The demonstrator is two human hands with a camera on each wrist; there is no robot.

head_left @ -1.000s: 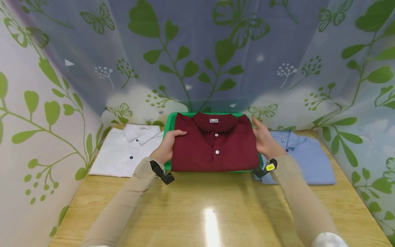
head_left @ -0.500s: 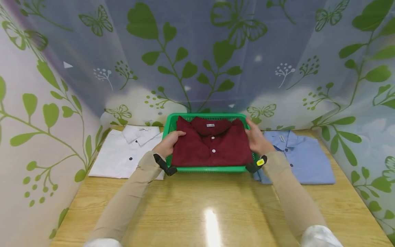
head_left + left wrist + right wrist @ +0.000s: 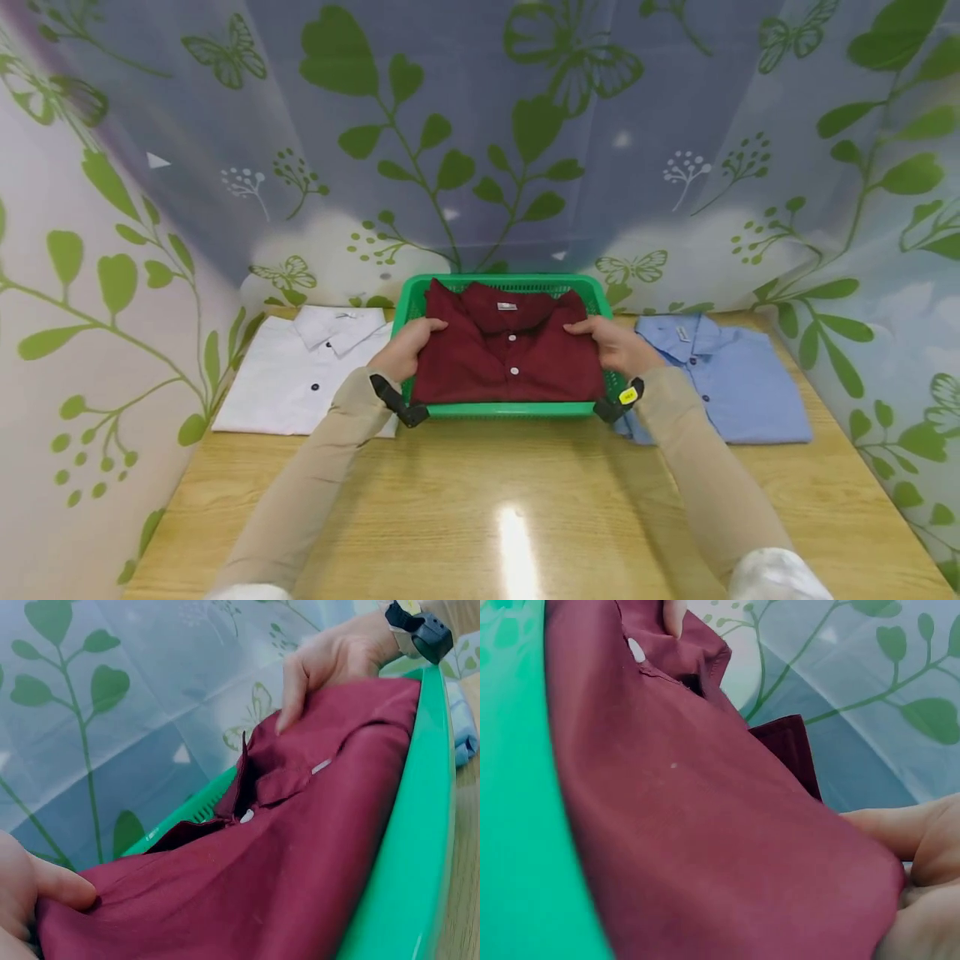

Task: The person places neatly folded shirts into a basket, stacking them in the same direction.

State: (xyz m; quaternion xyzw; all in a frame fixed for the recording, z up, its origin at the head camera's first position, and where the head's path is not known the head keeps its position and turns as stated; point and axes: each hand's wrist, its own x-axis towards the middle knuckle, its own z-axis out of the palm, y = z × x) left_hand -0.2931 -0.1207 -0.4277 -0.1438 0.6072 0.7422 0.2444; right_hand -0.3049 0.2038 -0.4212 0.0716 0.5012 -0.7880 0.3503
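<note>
A folded maroon collared shirt [image 3: 480, 371], with white buttons down its front, lies within the rim of a green plastic basket [image 3: 510, 409]. My left hand [image 3: 405, 352] holds its left side, thumb on top and the other fingers out of sight under the cloth. On the opposite side my right hand [image 3: 621, 346] grips the shirt, its thumb laid over the shoulder. The left wrist view shows the shirt [image 3: 247, 885] sagging between both hands, along the basket's wall [image 3: 420, 825]. In the right wrist view the shirt's edge [image 3: 840, 892] sits between thumb and fingers.
A folded white shirt [image 3: 277, 375] lies on the wooden table [image 3: 465, 492] left of the basket. To the right lies a folded light blue shirt [image 3: 757, 392]. A curtain [image 3: 480, 150] printed with leaves and butterflies hangs close behind the basket.
The maroon shirt has sunk lower into the basket, baring its front rim. My right hand has moved inward, and its thumb now lies on top of the cloth.
</note>
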